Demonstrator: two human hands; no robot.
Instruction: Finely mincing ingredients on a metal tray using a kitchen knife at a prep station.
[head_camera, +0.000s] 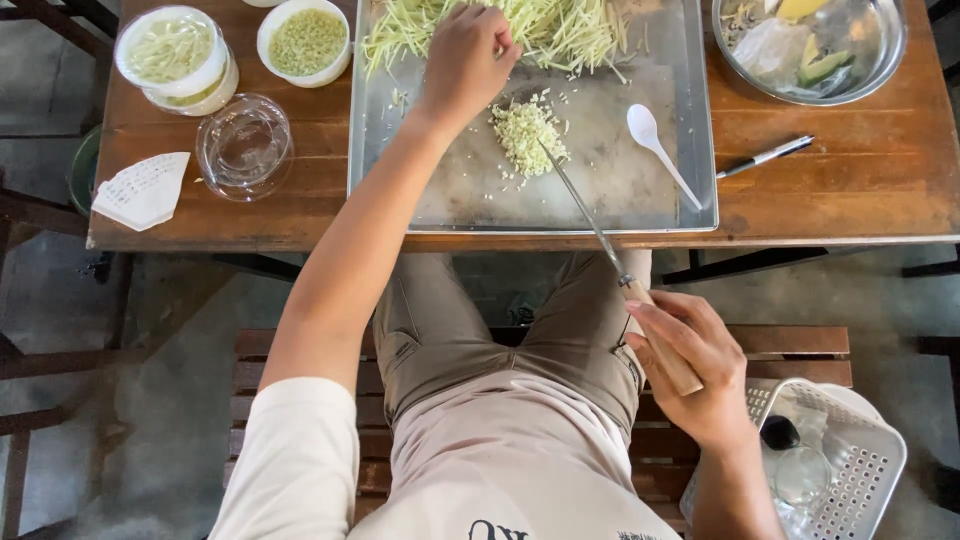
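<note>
— While the knife (590, 215) lies slanted across the near edge of the metal tray (700, 120), where exactly is its tip?

— Its thin blade points up and away, ending at the small heap of chopped green bits (525, 135) in the middle of the tray. The pale wooden handle sits back over the person's lap, off the tabletop (800, 190).

— Who holds it?

— The right hand (695, 370). It is clenched round the handle, thumb on top, wrist bent, forearm coming up from the lower right corner.

— And the other one?

— The left arm stretches straight forward from the shoulder. The left hand (465, 60) is curled, knuckles up, fingers closed down onto the pile of long green shreds (520, 30) at the far end of the tray. It is pinching or pressing the shreds; I cannot tell which.

— So the chopped heap is between the hands?

— Yes, just below and right of the left hand, well ahead of the right.

— What else is around?

— A white plastic spoon (655, 145) lies on the tray right of the heap. A pen (765, 157) rests on the wood beside the tray, a steel bowl (880, 60) with scraps beyond it. To the left stand two white tubs (180, 55) of shredded stuff, a clear glass dish (245, 145) and a folded paper filter (140, 190). A white perforated basket (860, 460) sits on the bench by the right elbow.
</note>
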